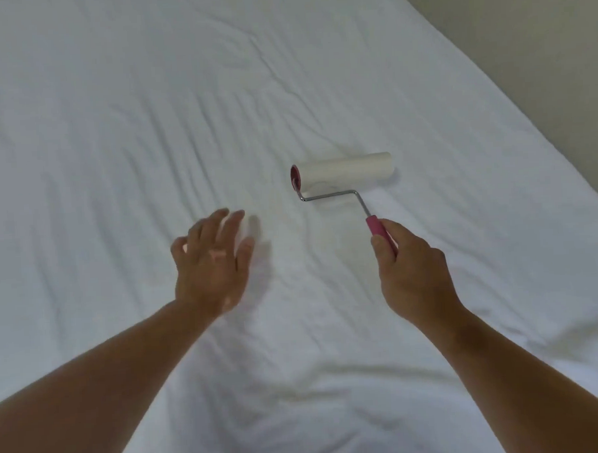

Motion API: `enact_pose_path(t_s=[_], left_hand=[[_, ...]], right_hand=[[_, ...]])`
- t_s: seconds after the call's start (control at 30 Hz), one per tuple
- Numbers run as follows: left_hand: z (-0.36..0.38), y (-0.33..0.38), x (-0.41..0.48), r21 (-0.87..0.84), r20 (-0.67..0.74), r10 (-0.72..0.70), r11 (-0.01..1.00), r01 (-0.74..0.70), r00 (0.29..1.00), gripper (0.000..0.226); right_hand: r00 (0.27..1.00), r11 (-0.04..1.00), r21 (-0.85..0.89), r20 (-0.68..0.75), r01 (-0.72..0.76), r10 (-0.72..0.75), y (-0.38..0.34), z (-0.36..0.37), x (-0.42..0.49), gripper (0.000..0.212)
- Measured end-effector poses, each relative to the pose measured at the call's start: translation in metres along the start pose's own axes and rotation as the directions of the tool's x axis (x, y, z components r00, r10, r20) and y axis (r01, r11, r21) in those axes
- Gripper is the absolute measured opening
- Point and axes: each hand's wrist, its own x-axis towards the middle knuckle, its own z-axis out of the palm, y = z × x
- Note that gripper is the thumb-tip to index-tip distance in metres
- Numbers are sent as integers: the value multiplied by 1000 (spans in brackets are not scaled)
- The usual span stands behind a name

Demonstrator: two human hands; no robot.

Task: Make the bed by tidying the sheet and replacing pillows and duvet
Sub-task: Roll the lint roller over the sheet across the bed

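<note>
- A wrinkled white cotton bed sheet [121,107] covers nearly the whole view, with creases running from about 10 o'clock toward the centre and softer folds at 6 o'clock.
- A lint roller with a cream paper cylinder, bent silver wire arm and pink plastic handle [343,173] rests with its cylinder on the sheet, just right of centre toward 2 o'clock.
- The right hand [409,273], at about 4 o'clock, is closed around the pink handle, thumb along its near side.
- The left hand [210,261], at about 8 o'clock of centre, is spread wide with fingers apart, holding nothing; it is blurred, and whether it touches the sheet cannot be told.
- Both bare forearms reach in from the lower corners.
- A plain beige wall [539,37] fills the corner at 1 o'clock, beyond the sheet's edge.
</note>
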Motion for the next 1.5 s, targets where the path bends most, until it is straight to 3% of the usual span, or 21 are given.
enact_pose_path(t_s=[0.1,0.17,0.3,0.6,0.77,1.03,1.13,1.23,1.33,1.5], left_hand=[[-11,-75,92,112,185,-193,978,174,964,61],[-1,-108,120,211,286,-265,955,209,921,68],[28,-120,117,246,219,-237,952,182,947,73],[52,-130,123,252,201,-251,947,198,947,72],[58,-135,125,229,192,-239,954,193,952,70],[53,-132,125,231,206,-240,954,191,949,72],[54,-132,125,232,201,-243,953,195,949,72],[56,-133,126,243,194,-248,950,198,949,73],[57,-132,125,256,196,-258,945,205,946,72],[54,-133,127,245,214,-255,948,201,943,72]], right_hand=[[999,997,-62,-10,52,-52,-31,18,51,26],[996,994,-67,-20,89,-91,-61,27,87,26],[986,982,-86,25,168,-166,-132,48,171,31],[961,898,-349,156,269,-228,-261,113,328,33],[973,932,-284,117,223,-197,-221,129,307,10],[966,890,-422,249,173,-70,-114,61,120,30],[976,892,-431,211,138,-49,-114,65,130,28],[979,907,-376,150,188,-141,-138,92,188,14],[967,906,-364,203,218,-151,-168,106,241,7],[958,903,-371,258,217,-124,-128,76,173,11]])
